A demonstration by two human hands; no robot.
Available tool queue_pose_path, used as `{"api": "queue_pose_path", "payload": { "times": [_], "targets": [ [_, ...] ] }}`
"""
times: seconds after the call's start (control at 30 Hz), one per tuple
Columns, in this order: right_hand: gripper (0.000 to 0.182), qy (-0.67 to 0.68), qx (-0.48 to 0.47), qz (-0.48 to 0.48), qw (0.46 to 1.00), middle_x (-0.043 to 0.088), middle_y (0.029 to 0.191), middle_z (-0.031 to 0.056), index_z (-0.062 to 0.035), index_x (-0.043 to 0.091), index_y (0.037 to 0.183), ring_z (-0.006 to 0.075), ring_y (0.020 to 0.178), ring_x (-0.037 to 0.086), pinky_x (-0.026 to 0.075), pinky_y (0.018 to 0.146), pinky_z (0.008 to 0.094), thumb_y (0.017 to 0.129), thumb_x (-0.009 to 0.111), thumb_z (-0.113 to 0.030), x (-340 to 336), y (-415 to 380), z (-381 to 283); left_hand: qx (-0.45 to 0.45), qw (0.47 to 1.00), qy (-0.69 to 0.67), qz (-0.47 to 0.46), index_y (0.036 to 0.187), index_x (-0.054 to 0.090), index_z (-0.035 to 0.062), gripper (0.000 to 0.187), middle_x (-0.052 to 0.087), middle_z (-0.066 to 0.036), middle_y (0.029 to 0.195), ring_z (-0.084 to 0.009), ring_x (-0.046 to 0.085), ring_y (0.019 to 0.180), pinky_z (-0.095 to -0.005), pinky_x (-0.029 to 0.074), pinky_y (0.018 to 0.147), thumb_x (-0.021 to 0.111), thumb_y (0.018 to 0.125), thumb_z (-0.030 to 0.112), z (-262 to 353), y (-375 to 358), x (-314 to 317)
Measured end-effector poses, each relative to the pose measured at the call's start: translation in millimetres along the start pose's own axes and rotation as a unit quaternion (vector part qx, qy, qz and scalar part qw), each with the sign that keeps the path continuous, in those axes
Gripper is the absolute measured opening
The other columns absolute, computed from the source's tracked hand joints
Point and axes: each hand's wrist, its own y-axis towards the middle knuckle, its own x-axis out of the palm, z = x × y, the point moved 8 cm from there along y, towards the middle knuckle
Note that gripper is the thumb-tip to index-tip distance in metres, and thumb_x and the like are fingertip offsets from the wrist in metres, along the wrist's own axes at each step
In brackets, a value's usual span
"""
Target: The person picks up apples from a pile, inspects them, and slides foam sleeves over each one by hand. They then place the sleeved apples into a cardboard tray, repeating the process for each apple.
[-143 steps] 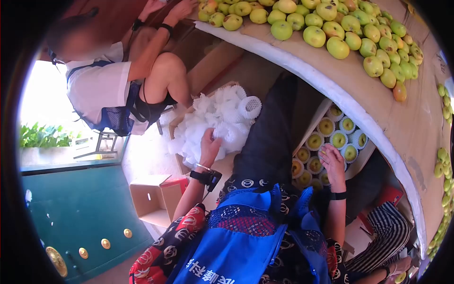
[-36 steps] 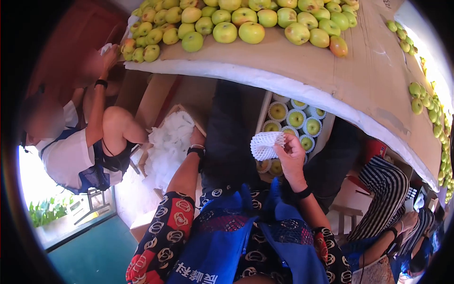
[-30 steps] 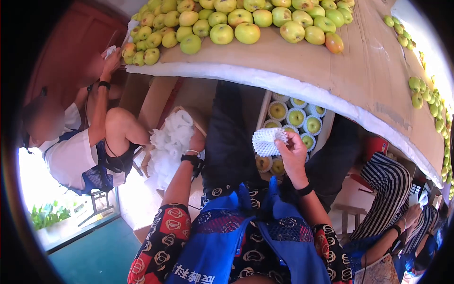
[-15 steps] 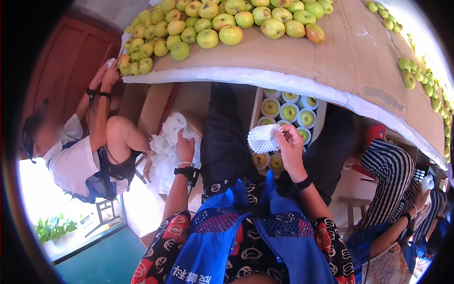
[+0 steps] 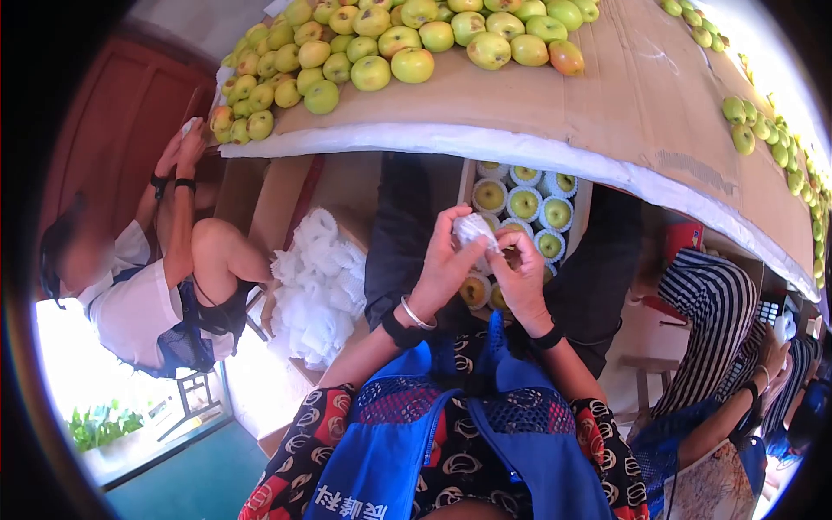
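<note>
A white foam fruit net (image 5: 473, 228) is between my two hands, above an open box (image 5: 583, 208). My left hand (image 5: 440, 270) is closed around the net from the left. Pinched at its right end is my right hand (image 5: 523, 277). Whether anything sits inside the net cannot be seen. Beneath the hands, the box holds rows of green apples (image 5: 523, 204) in white foam nets, partly covered by my hands. To the left of my left forearm lies a heap of loose white foam nets (image 5: 317, 282) in a carton.
A cardboard-covered table (image 5: 607, 95) with a pale padded edge spans the front, bearing a pile of yellow-green apples (image 5: 371, 73). More apples (image 5: 763, 128) lie at its right. One person (image 5: 139, 295) sits at the left, and another in striped trousers (image 5: 712, 312) at the right.
My left hand has moved right from beside the heap of foam nets to the net in my right hand. Both hands now hold it, and it is more bunched up.
</note>
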Motion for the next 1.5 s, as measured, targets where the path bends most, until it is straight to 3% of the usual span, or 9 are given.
{"api": "queue_pose_path", "payload": {
  "times": [0.13, 0.27, 0.33, 0.67, 0.73, 0.87, 1.03, 1.27, 1.5],
  "targets": [
    [0.014, 0.091, 0.06, -0.049, 0.993, 0.054, 0.097, 0.0031, -0.002, 0.052, 0.089, 0.0067, 0.083, 0.053, 0.045, 0.075, 0.0211, 0.08, 0.061, 0.003, 11, -11, 18, -0.04, 0.998, -0.043, -0.006, 0.111, 0.046, 0.0033, 0.025, 0.053, -0.003, 0.094, -0.007, 0.05, 0.085, -0.0216, 0.043, 0.072, 0.052, 0.089, 0.014, -18, -4, -7],
    [0.016, 0.135, 0.068, -0.048, 0.987, 0.059, 0.094, 0.002, -0.0011, 0.056, 0.091, 0.007, 0.078, 0.056, 0.046, 0.07, 0.0214, 0.079, 0.065, -0.003, 14, -11, 9, -0.064, 0.993, -0.091, 0.042, 0.112, 0.048, 0.0048, 0.025, 0.058, -0.005, 0.095, -0.0115, 0.058, 0.085, -0.0262, 0.047, 0.075, 0.047, 0.093, 0.021, -30, -4, -25],
    [0.016, -0.027, 0.02, -0.064, 0.997, 0.06, 0.095, 0.0034, -0.0001, 0.058, 0.093, 0.0076, 0.081, 0.056, 0.047, 0.072, 0.0219, 0.079, 0.065, -0.003, 12, -11, 11, -0.043, 0.995, -0.086, 0.033, 0.11, 0.049, 0.0051, 0.023, 0.059, -0.005, 0.095, -0.0115, 0.059, 0.083, -0.0261, 0.048, 0.073, 0.044, 0.094, 0.021, -30, -4, -26],
    [0.015, -0.057, 0.027, -0.146, 0.987, 0.059, 0.094, 0.004, 0.0001, 0.059, 0.093, 0.0066, 0.079, 0.055, 0.046, 0.072, 0.0214, 0.08, 0.064, -0.003, 19, -15, 11, -0.101, 0.979, -0.167, 0.05, 0.097, 0.056, 0.0051, 0.025, 0.061, -0.003, 0.085, -0.0108, 0.059, 0.074, -0.0255, 0.049, 0.068, 0.045, 0.094, 0.027, -53, -7, -39],
    [0.01, 0.095, 0.141, -0.093, 0.981, 0.058, 0.093, 0.0032, -0.0021, 0.058, 0.092, 0.005, 0.078, 0.054, 0.046, 0.07, 0.0209, 0.082, 0.061, -0.003, 12, -16, 34, -0.07, 0.977, -0.193, 0.065, 0.095, 0.053, 0.005, 0.021, 0.06, -0.002, 0.085, -0.0063, 0.058, 0.075, -0.0214, 0.048, 0.066, 0.048, 0.093, 0.025, -49, -7, -38],
    [0.003, 0.276, 0.199, -0.04, 0.939, 0.058, 0.091, 0.0019, -0.006, 0.054, 0.09, 0.0086, 0.08, 0.057, 0.049, 0.073, 0.0248, 0.087, 0.054, -0.007, 9, -11, 32, -0.082, 0.972, -0.219, 0.031, 0.101, 0.052, 0.0036, 0.019, 0.061, -0.004, 0.093, -0.008, 0.059, 0.08, -0.0224, 0.049, 0.071, 0.051, 0.092, 0.021, -42, -7, -32],
    [0.008, 0.34, 0.263, -0.001, 0.903, 0.059, 0.098, 0.0049, -0.0091, 0.052, 0.097, 0.0159, 0.088, 0.059, 0.05, 0.078, 0.0315, 0.09, 0.05, -0.013, 3, -13, 47, -0.103, 0.968, -0.224, -0.053, 0.114, 0.049, 0.0022, 0.029, 0.059, -0.006, 0.105, -0.0125, 0.059, 0.093, -0.0285, 0.05, 0.081, 0.056, 0.088, 0.012, -53, -9, -29],
    [0.02, 0.417, 0.283, 0.025, 0.864, 0.057, 0.109, 0.007, -0.0078, 0.051, 0.107, 0.0194, 0.103, 0.055, 0.044, 0.089, 0.0376, 0.09, 0.049, -0.018, 0, -13, 63, -0.224, 0.968, -0.113, -0.028, 0.113, 0.054, 0.006, 0.024, 0.061, -0.003, 0.105, -0.0111, 0.06, 0.091, -0.0275, 0.051, 0.075, 0.052, 0.091, 0.017, -88, -17, -39],
    [0.035, 0.516, 0.3, 0.02, 0.802, 0.054, 0.12, 0.0108, -0.0057, 0.046, 0.121, 0.0236, 0.11, 0.052, 0.04, 0.097, 0.0404, 0.089, 0.049, -0.02, 7, -13, 77, -0.229, 0.912, -0.34, -0.033, 0.112, 0.055, 0.0069, 0.027, 0.06, -0.005, 0.107, -0.0169, 0.059, 0.095, -0.0333, 0.049, 0.082, 0.053, 0.09, 0.022, -84, -12, -32]
  ]
}}
